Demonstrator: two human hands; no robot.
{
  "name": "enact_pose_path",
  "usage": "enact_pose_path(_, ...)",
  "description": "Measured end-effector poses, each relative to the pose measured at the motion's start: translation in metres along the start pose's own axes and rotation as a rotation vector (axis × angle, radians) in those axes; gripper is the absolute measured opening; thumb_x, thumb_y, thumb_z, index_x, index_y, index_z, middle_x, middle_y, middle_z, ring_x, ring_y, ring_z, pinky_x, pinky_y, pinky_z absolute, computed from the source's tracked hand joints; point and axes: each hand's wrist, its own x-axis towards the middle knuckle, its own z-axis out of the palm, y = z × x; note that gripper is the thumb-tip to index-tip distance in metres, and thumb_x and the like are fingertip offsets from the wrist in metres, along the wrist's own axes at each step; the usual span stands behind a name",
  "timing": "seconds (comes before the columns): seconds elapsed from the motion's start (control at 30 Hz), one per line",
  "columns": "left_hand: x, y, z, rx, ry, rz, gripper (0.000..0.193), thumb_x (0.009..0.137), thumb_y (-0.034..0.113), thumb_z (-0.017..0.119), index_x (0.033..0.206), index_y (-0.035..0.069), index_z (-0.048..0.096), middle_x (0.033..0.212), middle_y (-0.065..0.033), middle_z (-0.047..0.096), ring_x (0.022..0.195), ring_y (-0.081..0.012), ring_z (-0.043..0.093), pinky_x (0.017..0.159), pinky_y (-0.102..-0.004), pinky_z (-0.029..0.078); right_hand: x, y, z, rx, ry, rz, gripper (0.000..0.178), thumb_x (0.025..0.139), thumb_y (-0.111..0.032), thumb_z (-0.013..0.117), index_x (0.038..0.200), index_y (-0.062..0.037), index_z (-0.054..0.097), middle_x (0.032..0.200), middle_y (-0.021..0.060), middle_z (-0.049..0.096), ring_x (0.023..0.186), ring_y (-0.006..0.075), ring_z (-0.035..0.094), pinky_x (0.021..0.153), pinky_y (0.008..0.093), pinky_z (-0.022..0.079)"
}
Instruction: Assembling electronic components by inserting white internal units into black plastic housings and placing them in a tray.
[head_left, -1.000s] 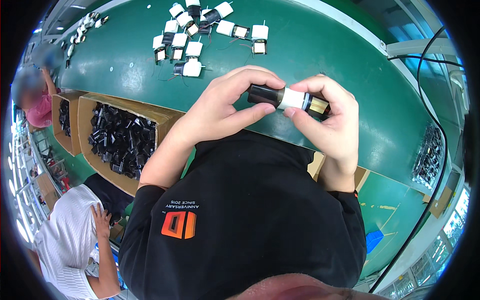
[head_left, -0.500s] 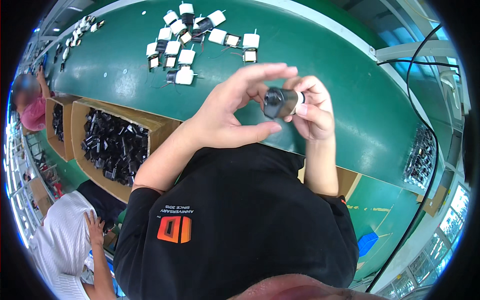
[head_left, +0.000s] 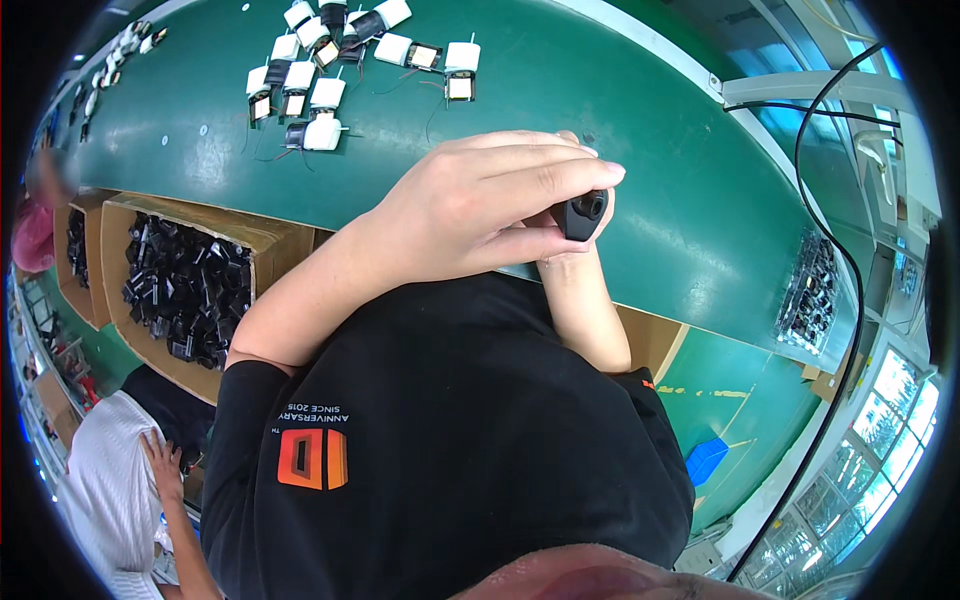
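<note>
A small black plastic housing (head_left: 581, 216) is held above the near part of the green bench, its dark open end turned to the right and toward me. My left hand (head_left: 470, 200) closes on it, fingers over the top and thumb underneath. Behind that hand, my right hand (head_left: 603, 228) is mostly hidden, only a strip of it and the wrist showing beside the housing. It appears to grip the far side, where I cannot see the fingers.
On the green bench (head_left: 400, 150) lie several white-and-black motor units (head_left: 322, 132) with thin wires. A cardboard box (head_left: 275, 255) of black plastic parts stands at left. Clear bags of small parts (head_left: 808, 295) lie at right, near a hanging black cable (head_left: 850, 260). A co-worker in white (head_left: 110, 470) is lower left.
My left hand has closed from an open curve onto the black housing and now covers most of my right hand. The whole view has shifted, moving bench and boxes left and up.
</note>
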Motion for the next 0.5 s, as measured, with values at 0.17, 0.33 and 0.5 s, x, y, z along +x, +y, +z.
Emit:
enact_pose_path(0.17, -0.001, 0.002, 0.004, 0.006, 0.011, 0.008, 0.051, 0.075, 0.023, 0.079, 0.121, 0.009, 0.064, 0.106, -0.0101, 0.069, 0.104, -0.0296, 0.066, 0.089, -0.0393, 0.055, -0.005, 0.007, -0.002, 0.023, 0.245, -0.014, 0.028, 0.074, -0.024, 0.068, 0.099, -0.0212, 0.056, 0.092, 0.0009, 0.061, 0.078, 0.0166, 0.064, 0.056, 0.0293, 0.054)
enact_pose_path(0.33, 0.000, 0.002, 0.003, -0.005, 0.006, 0.015, 0.052, 0.075, 0.024, 0.079, 0.122, 0.009, 0.063, 0.106, -0.0103, 0.069, 0.104, -0.0301, 0.066, 0.090, -0.0395, 0.055, -0.006, 0.010, -0.022, 0.123, 0.045, 0.068, 0.030, 0.073, -0.026, 0.071, 0.100, -0.0209, 0.057, 0.098, 0.0003, 0.060, 0.086, 0.0158, 0.062, 0.064, 0.0293, 0.055)
enact_pose_path(0.5, 0.001, 0.004, 0.001, 0.011, -0.020, 0.022, 0.055, 0.074, 0.024, 0.079, 0.124, 0.009, 0.062, 0.107, -0.0103, 0.069, 0.103, -0.0302, 0.066, 0.092, -0.0397, 0.054, 0.000, 0.006, 0.001, 0.170, 0.195, -0.011, 0.033, 0.075, -0.024, 0.070, 0.104, -0.0162, 0.055, 0.104, 0.0049, 0.058, 0.090, 0.0177, 0.062, 0.067, 0.0301, 0.055)
